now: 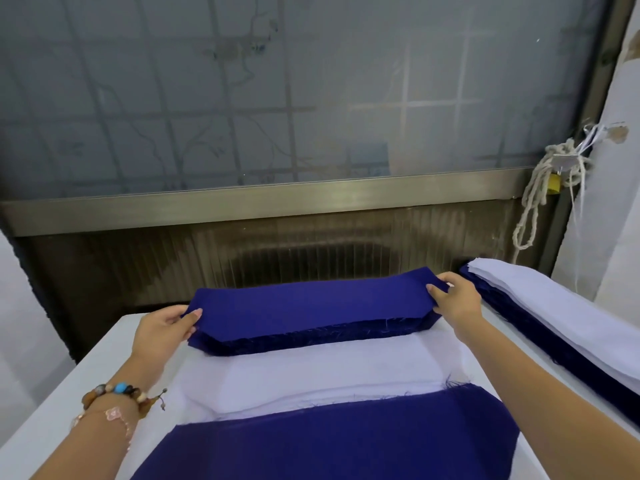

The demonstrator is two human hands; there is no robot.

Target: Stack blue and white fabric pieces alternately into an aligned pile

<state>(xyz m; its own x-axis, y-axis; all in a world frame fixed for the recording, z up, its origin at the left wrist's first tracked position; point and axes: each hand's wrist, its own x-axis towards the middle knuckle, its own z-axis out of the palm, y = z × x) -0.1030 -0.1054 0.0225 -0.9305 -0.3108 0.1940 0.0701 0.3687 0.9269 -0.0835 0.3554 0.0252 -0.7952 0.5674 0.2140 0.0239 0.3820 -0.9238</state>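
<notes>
A stack of blue fabric pieces (311,306) is seen at the far edge of the white table (69,410). Its left end is pinched by the left hand (162,332), thumb on top, and its right end is gripped by the right hand (457,301), fingers curled over the cloth. White fabric pieces (311,372) are spread just nearer, partly overlaid by a single blue piece (329,445). A separate pile (554,306), white on top, is laid at the right.

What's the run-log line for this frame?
left hand: pinches left end, dark blue cut-fabric stack; right hand: pinches right end; near pile top: blue fabric piece
</notes>
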